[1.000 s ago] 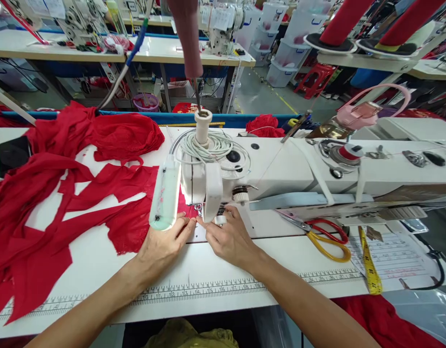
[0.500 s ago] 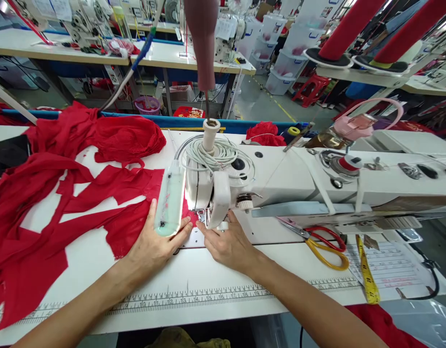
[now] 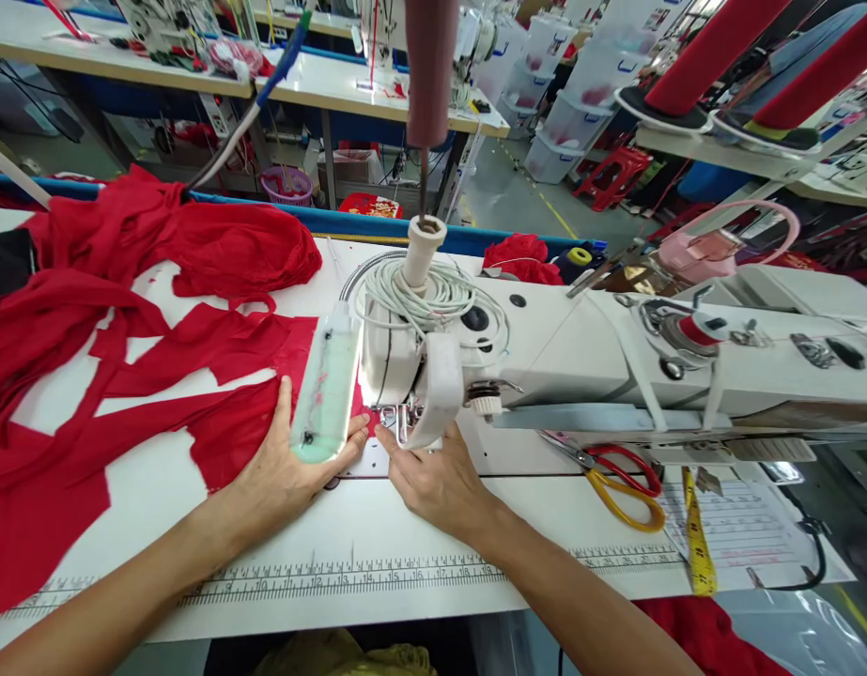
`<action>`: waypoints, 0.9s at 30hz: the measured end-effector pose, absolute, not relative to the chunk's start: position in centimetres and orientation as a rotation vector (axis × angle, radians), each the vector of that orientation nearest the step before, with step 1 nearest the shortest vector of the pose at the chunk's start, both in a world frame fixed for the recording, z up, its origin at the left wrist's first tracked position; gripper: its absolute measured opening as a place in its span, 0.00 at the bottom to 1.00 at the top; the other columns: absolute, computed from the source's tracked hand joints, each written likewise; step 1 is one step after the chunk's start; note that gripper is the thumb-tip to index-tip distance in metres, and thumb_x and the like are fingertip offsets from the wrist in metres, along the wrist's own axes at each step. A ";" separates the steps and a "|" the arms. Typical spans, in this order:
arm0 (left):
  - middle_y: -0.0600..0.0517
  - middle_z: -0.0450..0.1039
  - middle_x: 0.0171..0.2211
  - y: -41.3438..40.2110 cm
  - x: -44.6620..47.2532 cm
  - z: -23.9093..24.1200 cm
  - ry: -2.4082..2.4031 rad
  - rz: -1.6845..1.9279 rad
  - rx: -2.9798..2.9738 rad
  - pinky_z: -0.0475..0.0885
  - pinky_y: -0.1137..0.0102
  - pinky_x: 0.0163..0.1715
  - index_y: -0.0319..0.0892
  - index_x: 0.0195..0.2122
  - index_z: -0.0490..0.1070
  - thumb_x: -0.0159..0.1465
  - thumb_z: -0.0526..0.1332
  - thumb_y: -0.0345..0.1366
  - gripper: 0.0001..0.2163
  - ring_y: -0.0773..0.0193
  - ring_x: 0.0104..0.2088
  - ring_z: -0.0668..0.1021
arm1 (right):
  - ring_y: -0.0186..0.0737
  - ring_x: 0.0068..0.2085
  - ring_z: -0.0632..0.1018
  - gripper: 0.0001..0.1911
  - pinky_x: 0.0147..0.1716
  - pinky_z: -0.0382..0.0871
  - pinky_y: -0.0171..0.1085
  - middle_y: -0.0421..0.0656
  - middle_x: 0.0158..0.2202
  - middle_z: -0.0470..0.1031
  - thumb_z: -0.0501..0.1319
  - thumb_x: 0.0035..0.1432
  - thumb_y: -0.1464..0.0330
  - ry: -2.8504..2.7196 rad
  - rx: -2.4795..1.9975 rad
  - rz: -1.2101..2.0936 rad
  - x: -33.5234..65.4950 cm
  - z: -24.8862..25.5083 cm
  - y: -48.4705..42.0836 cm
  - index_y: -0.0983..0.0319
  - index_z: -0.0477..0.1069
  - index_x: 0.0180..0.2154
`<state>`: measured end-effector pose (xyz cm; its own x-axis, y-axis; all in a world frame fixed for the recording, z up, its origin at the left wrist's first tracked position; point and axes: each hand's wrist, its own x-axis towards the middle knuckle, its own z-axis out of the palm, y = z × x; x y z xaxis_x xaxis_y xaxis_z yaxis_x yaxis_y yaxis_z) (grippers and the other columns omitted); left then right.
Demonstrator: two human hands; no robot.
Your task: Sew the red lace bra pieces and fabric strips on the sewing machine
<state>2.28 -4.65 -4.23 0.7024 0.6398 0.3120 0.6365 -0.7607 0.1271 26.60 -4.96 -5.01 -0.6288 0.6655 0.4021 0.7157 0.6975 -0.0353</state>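
Touching red fabric, left hand splayed beside inward-angled right hand

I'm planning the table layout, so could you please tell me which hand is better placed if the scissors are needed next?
Probably the right hand: it is nearer the scissors, which lie to its right. The left hand is farther off, spread and touching the red cloth.

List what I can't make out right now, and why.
Head view:
Part of the red cloth: hidden by the green panel.
Some fingers of the right hand: hidden by the machine head.
Writing on the paper: too small.
Black object: cut off by the left edge.
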 end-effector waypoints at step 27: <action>0.46 0.77 0.54 -1.9 1.3 -5.7 1.039 0.519 2.794 0.54 0.40 0.65 0.49 0.64 0.65 0.67 0.58 0.27 0.24 0.46 0.63 0.70 | 0.42 0.34 0.71 0.16 0.43 0.62 0.45 0.42 0.28 0.73 0.55 0.65 0.74 -2.471 -1.103 -0.199 26.7 -4.6 -4.6 0.64 0.76 0.51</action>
